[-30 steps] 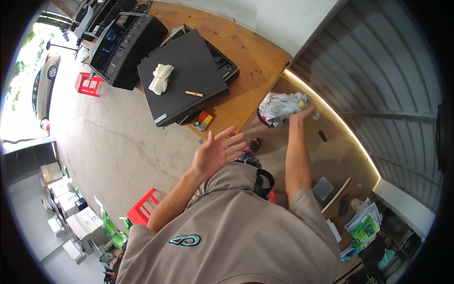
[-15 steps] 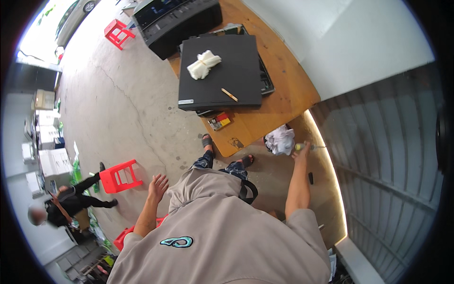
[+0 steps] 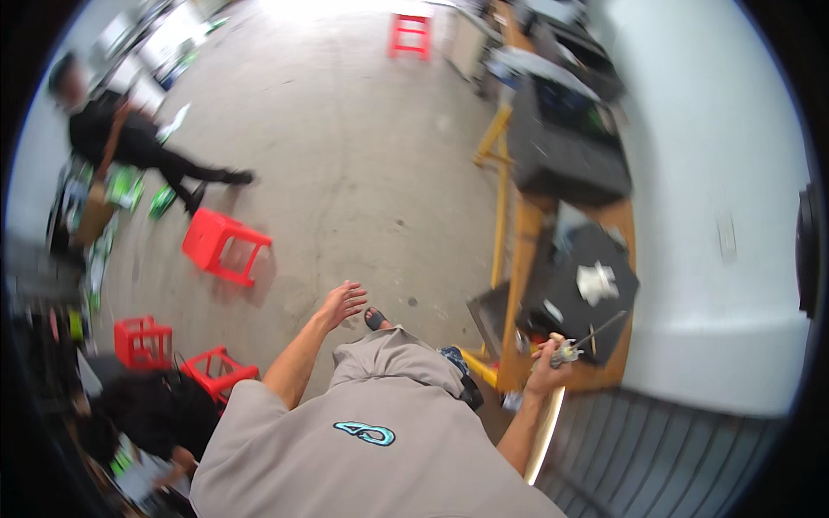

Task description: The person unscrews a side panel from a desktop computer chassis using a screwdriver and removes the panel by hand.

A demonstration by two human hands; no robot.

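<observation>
In my right hand is a screwdriver with a clear yellowish handle. Its long thin shaft points up and to the right, over the near end of the wooden table. My left hand hangs out in front of me, fingers stretched, with nothing in it. A dark flat-topped machine lies on the table beyond my right hand. On top of it rest a bundle of white cloth or gloves and a small light stick, close to the screwdriver's shaft.
Farther along the table stands a bulky black machine. Red plastic stools stand on the concrete floor at left and far ahead. A person in black is at far left; another sits low at near left. A white wall runs along the right.
My view has swung, so the table now lies along the right side. My right hand has risen with the screwdriver from beside the white bag to over the table's near end. My left hand stays open.
</observation>
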